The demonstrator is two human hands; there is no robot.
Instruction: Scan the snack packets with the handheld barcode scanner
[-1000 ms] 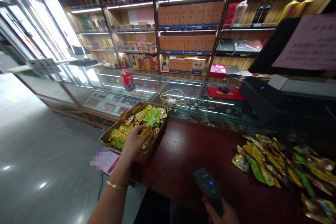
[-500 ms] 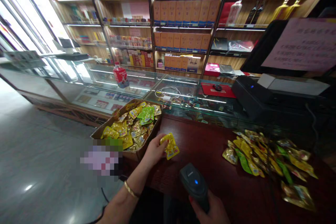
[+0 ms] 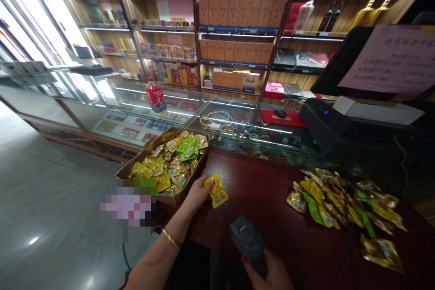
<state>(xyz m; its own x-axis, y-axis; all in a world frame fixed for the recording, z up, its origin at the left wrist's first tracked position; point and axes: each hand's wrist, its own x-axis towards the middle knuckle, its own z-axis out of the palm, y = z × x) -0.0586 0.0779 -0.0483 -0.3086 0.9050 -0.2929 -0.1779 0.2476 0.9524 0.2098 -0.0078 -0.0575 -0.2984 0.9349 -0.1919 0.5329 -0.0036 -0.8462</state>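
A yellow snack packet (image 3: 218,194) is pinched between the thumb and fingers of my left hand (image 3: 198,193), over the dark red wooden counter. Close by on the left stands a cardboard box (image 3: 180,198) filled with gold, yellow and green packets (image 3: 176,163). My right hand (image 3: 268,272) is wrapped round the handle of a black barcode scanner (image 3: 247,237), whose head points up and left toward the packet. On the right of the counter lies a loose pile of similar packets (image 3: 333,199), with a gold packet (image 3: 382,252) at its near side.
Behind the counter runs a glass display case (image 3: 190,97) bearing a red-labelled bottle (image 3: 155,95), a white cable (image 3: 215,120) and a mouse (image 3: 281,113) on a red mat. A black printer-like machine (image 3: 326,122) and a screen with a pink sheet (image 3: 390,61) stand at right.
The blue light on the scanner's head no longer shows. Both hands, with the packet and the scanner, have shifted only slightly.
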